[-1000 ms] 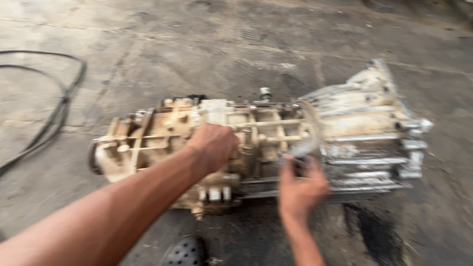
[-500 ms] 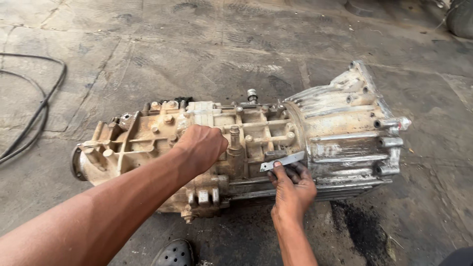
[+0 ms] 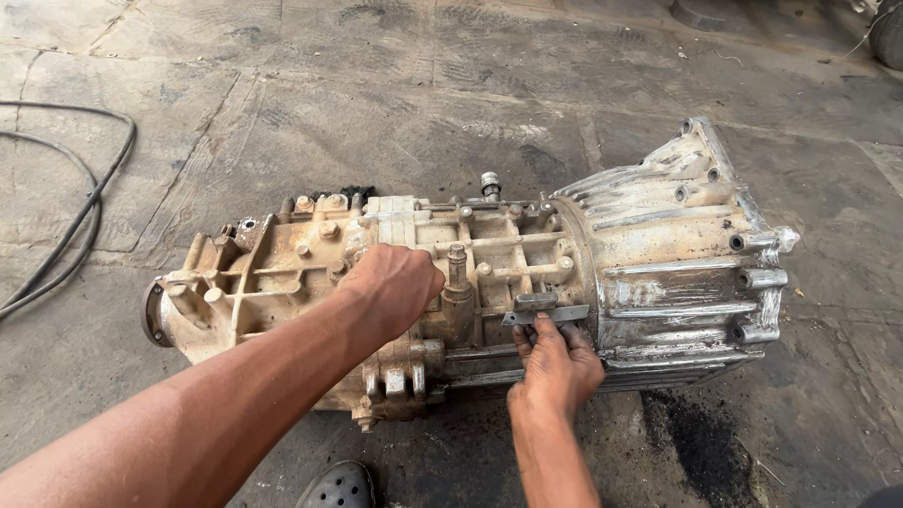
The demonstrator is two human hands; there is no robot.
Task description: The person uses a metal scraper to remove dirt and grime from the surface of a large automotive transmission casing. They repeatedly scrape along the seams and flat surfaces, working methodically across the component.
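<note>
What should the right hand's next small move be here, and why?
Probably seat the flat metal tool squarely before turning or prying: the right hand holds it only by the fingers against the gearbox casing, while the left hand braces on top.

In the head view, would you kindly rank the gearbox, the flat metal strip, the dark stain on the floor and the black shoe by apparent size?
1. Gearbox
2. Dark stain
3. Black shoe, cut off by the frame edge and near the camera, so unsure against the strip
4. Flat metal strip, at the right hand
</note>
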